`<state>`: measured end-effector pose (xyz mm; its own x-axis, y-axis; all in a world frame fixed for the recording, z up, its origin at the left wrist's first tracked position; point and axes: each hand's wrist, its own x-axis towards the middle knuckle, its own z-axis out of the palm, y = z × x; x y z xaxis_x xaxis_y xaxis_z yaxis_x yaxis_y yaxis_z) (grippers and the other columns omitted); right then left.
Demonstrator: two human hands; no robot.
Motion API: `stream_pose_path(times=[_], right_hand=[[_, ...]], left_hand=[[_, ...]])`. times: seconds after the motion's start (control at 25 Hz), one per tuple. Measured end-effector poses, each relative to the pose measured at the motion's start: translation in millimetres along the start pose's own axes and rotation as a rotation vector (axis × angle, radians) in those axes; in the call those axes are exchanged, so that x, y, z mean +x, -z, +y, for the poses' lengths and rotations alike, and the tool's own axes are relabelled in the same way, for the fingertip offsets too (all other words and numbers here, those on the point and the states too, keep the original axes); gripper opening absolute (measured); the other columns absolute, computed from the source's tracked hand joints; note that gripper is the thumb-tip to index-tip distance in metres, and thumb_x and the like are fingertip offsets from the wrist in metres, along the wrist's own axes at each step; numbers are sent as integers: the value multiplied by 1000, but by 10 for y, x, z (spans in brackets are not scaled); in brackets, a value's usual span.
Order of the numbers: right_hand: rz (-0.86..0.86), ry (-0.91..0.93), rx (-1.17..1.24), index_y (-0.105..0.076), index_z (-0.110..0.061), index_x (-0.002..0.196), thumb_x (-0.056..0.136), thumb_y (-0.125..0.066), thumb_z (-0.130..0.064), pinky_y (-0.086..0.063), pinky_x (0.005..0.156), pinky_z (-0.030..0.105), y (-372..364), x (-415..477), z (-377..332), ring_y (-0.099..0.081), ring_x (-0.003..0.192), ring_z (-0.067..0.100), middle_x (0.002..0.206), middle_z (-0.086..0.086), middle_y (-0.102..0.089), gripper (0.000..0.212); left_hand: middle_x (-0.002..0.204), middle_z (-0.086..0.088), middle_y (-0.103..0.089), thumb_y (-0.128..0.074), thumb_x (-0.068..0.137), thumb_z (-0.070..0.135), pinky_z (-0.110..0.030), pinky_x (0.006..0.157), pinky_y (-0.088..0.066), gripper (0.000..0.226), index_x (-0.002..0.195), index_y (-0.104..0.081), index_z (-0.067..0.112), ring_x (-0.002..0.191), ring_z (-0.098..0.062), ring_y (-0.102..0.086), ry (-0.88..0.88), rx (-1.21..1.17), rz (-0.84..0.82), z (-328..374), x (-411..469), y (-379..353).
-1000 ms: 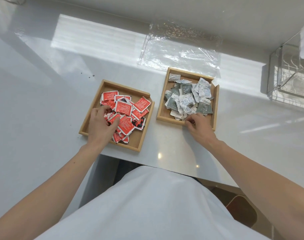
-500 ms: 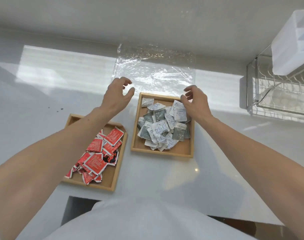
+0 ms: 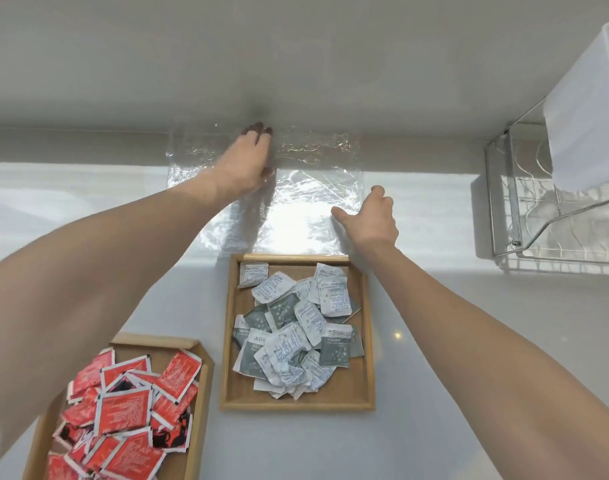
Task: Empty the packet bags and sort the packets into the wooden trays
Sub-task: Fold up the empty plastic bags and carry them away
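Note:
Flat, empty clear plastic bags [image 3: 306, 188] lie on the white counter against the back wall. My left hand [image 3: 245, 161] reaches over them with fingers stretched flat, its fingertips at the bags' far edge. My right hand [image 3: 368, 216] rests at the bags' right edge with fingers loosely curled, thumb pointing left; whether it grips the plastic is unclear. A wooden tray [image 3: 296, 400] in the middle holds several white and grey-green packets [image 3: 296, 334]. Another wooden tray [image 3: 199, 393] at the lower left holds several red packets [image 3: 123, 410].
A wire dish rack [image 3: 555, 220] stands at the right, with a white plastic container [image 3: 587, 109] over it. The back wall [image 3: 296, 64] rises just behind the bags. The counter's front edge lies below the frame.
Both hands left the trays and moved forward over the plastic bags. My left hand went from curled above the bags to flat on them. The view shifted forward, toward the wall.

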<state>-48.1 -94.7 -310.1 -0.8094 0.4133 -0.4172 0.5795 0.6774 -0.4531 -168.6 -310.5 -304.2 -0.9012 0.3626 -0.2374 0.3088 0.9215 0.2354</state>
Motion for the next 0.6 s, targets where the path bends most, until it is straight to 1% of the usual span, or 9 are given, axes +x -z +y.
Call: stream_pose_path(times=[0.08,0.16,0.28,0.32,0.36,0.44,0.48,0.56,0.6], right_hand=[[26,-27,34,-38,-13,121,81,-67,-44,-45,77,39,-101,32,-70,-56,96,34,119,8,-50,58],[1,-77,138,-41,-16,114,77,-68,-34,-46,73,37,-171,135,-105,-56,85,30,109,4,-54,49],[-171,-150,572,-54,-16,92,75,-67,-9,-48,65,36,-175,272,-105,-55,63,22,84,6,-60,22],[-225,-166,714,-57,-14,88,78,-66,-2,-47,64,35,-154,277,-103,-53,57,19,76,8,-60,17],[-272,-163,827,-61,-11,90,83,-63,2,-47,64,35,-126,246,-103,-55,56,17,75,10,-61,15],[-345,-99,939,-63,-8,97,93,-55,3,-54,61,34,-36,144,-130,-66,63,17,87,16,-63,14],[-383,-51,949,-63,-8,99,96,-51,1,-59,62,37,32,82,-160,-72,71,20,95,16,-65,15],[-429,46,935,-63,-10,102,100,-46,1,-62,65,43,190,-42,-230,-75,86,27,108,14,-69,20],[-433,96,919,-62,-11,105,100,-45,3,-61,63,38,282,-99,-262,-75,89,28,110,14,-70,23]], left_hand=[[138,-32,-39,-66,91,22,-53,100,-43,65,140,-33,-5,121,-50,-46,23,47,-17,-25,210,-49],[138,-28,-41,-69,87,28,-50,100,-41,67,139,-36,-1,125,-46,-44,31,63,-9,-83,380,-82],[134,-23,-47,-70,84,36,-45,104,-37,60,130,-48,4,129,-39,-39,-36,79,20,-177,485,-111],[133,-22,-47,-70,83,37,-45,105,-36,57,129,-51,7,131,-38,-38,-34,73,19,-204,472,-101],[133,-21,-46,-70,83,37,-44,106,-35,54,127,-54,9,132,-37,-37,-24,56,17,-244,452,-102],[129,-22,-48,-70,84,37,-42,104,-37,46,120,-59,11,130,-37,-40,20,13,-10,-282,395,-48],[126,-22,-51,-71,84,38,-41,100,-40,43,116,-60,10,125,-38,-46,26,-7,-32,-282,352,18],[116,-21,-60,-71,86,35,-37,89,-44,42,114,-58,6,111,-38,-56,20,-61,-55,-252,226,187],[112,-20,-62,-71,87,31,-36,85,-44,43,116,-55,4,105,-38,-58,16,-101,-48,-219,145,288]])
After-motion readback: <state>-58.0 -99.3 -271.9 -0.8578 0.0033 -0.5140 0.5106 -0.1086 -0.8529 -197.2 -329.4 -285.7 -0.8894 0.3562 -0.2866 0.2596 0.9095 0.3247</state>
